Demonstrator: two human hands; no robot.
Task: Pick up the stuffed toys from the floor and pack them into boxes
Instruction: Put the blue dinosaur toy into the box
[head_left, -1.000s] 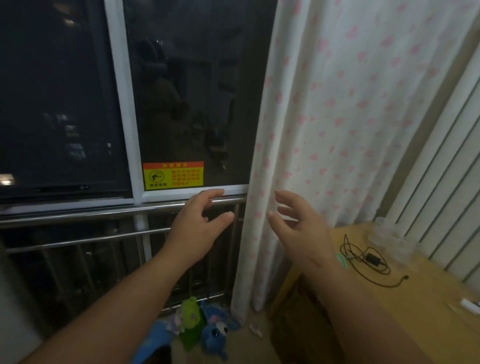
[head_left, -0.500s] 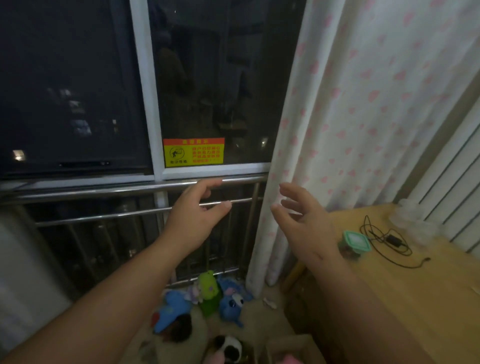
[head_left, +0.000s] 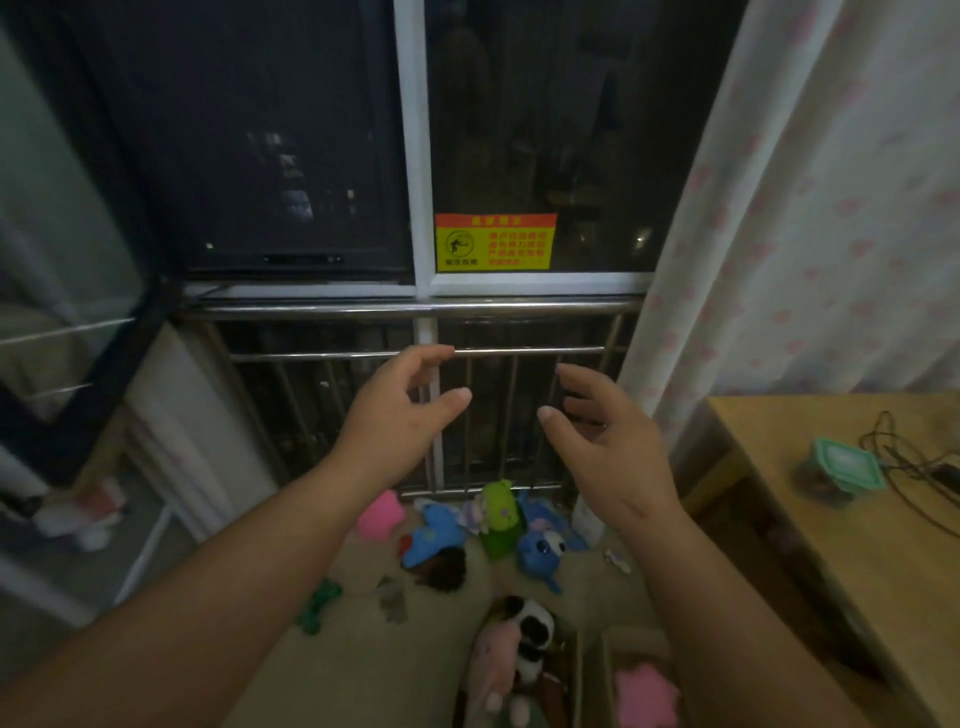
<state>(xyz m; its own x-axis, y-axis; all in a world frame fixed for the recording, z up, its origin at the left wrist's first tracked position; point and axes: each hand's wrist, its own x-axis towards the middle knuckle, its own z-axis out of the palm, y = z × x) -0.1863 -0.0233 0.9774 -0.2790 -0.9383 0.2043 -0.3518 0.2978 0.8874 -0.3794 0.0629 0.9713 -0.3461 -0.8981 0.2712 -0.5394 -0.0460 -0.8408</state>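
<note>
Pink comes first in the row: a pink toy (head_left: 382, 514) lies at the far edge of the floor (head_left: 363, 665), right under the metal railing (head_left: 363, 310). Next to it is a blue toy (head_left: 435, 536). Then comes a green toy (head_left: 500, 515) sitting up, and then a blue toy with big eyes (head_left: 543, 552). They lie close together, and some of them touch. A small green toy (head_left: 318, 607) lies by itself, more to the left and nearer to the person.

Two boxes stand side by side at the near edge of the floor. The left box (head_left: 569, 675) holds a panda toy (head_left: 531, 631) and a pale pink toy (head_left: 493, 667). The right box (head_left: 636, 636) holds a pink star toy (head_left: 647, 696).

The person holds both arms out, high above the toys. The left hand (head_left: 400, 415) is wide, with fingers a bit bent, and holds nothing. The right hand (head_left: 608, 447) is wide too, with nothing in it. The hands are near each other but apart.

On the right stands a wooden table (head_left: 831, 582). A little tub with a green lid (head_left: 841, 470) sits near its far edge, with a black cable (head_left: 914, 467) just beside it. A white curtain with pink spots (head_left: 805, 208) hangs behind the table. A yellow sticker (head_left: 493, 243) is on the dark window.
</note>
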